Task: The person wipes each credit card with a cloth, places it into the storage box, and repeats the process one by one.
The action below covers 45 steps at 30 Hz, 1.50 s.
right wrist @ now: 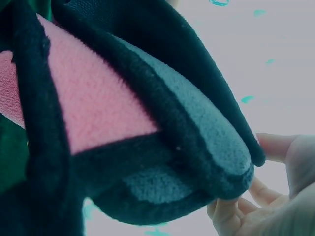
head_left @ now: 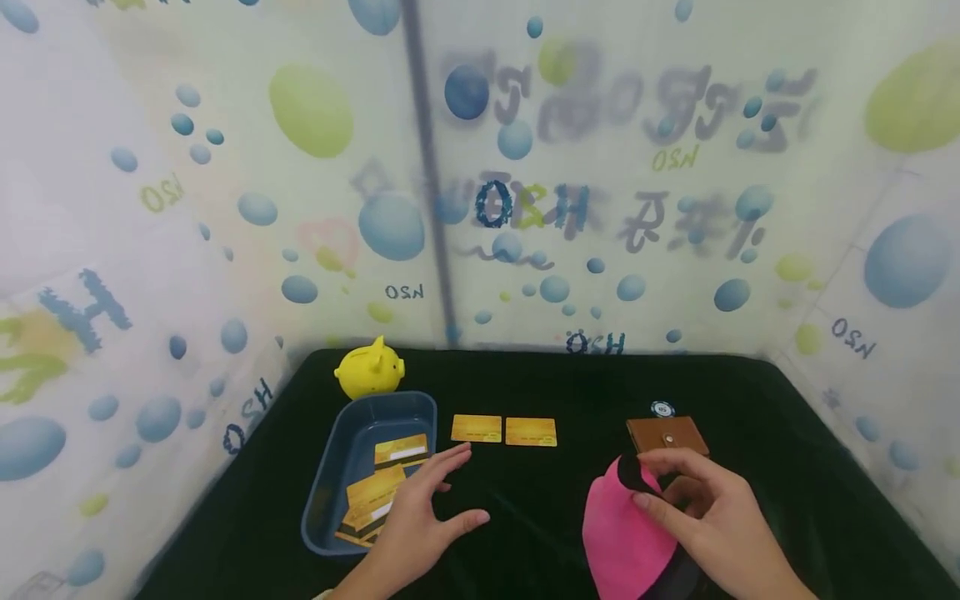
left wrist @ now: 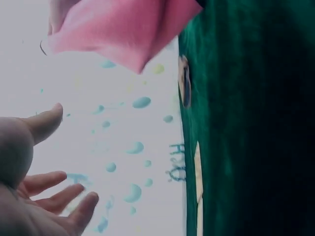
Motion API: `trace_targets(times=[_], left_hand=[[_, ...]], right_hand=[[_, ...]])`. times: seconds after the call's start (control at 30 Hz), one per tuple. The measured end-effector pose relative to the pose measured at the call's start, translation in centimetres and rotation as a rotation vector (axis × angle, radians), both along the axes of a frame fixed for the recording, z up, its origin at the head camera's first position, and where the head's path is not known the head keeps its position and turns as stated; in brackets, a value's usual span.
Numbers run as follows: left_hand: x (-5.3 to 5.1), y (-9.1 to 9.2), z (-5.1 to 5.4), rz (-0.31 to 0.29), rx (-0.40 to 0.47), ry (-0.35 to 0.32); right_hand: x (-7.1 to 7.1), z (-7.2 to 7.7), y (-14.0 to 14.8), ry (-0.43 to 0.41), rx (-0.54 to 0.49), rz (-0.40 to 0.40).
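My right hand (head_left: 720, 508) pinches the top edge of a soft pink and black fabric piece (head_left: 622, 525) between thumb and fingers, holding it up at the right. Close up in the right wrist view, the fabric piece (right wrist: 98, 98) shows fuzzy pink and grey panels with thick black edging; its exact kind cannot be told. My left hand (head_left: 420, 517) is held with thumb and fingers apart, holding nothing, over the right side of a blue tray (head_left: 322, 483). Gold cards (head_left: 375, 492) lie overlapping inside that tray, partly hidden by the hand.
Two gold cards (head_left: 476, 428) lie side by side on the dark green cloth (head_left: 510, 517). A yellow piggy bank (head_left: 370, 371) stands behind the tray. At the right are a brown wallet (head_left: 667, 433) and a poker chip (head_left: 663, 408). A patterned curtain (head_left: 525, 292) surrounds the table.
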<state>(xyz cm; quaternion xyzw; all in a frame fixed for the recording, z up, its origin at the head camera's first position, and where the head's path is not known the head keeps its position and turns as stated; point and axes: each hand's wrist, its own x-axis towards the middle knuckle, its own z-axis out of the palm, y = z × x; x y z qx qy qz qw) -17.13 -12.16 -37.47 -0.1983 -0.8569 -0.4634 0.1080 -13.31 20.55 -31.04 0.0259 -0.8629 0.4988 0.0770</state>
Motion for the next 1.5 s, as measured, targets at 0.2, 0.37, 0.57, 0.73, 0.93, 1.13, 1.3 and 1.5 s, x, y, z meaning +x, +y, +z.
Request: trace_targets(times=[0.2,0.37,0.57,0.73,0.93,1.13,1.3,1.5], left_hand=[[-0.2,2.1,0.6,-0.064,0.021,0.071],[-1.6,3.8,1.2,-0.098,0.018,0.115],[-4.0,4.8,1.8,-0.126,-0.05,0.009],[-5.7,5.5,1.9,-0.148,-0.143,-0.158],[-7.3,6.1,1.6,-0.096,-0.187,-0.2],[-8.7,6.4,1.1,-0.096,-0.19,-0.278],[-9.2,7.0,0.7,-0.099,-0.22,-0.344],[-9.3,8.2,0.4,-0.132,-0.243,-0.399]], right_hand=[[-0.2,-0.1,-0.3,0.005,-0.012,0.025],[-0.3,0.0,-0.1,0.073,0.002,0.052],[-0.3,0.4,0.1,0.07,0.039,0.042],[-0.1,0.2,0.1,-0.009,0.034,0.021],[-0.3,0.2,0.0,-0.009,0.021,0.03],[-0.5,0.0,-0.2,0.039,0.008,0.065],[-0.4,-0.2,-0.2,0.038,0.018,0.06],[-0.4,-0.1,-0.3,0.047,0.025,0.071]])
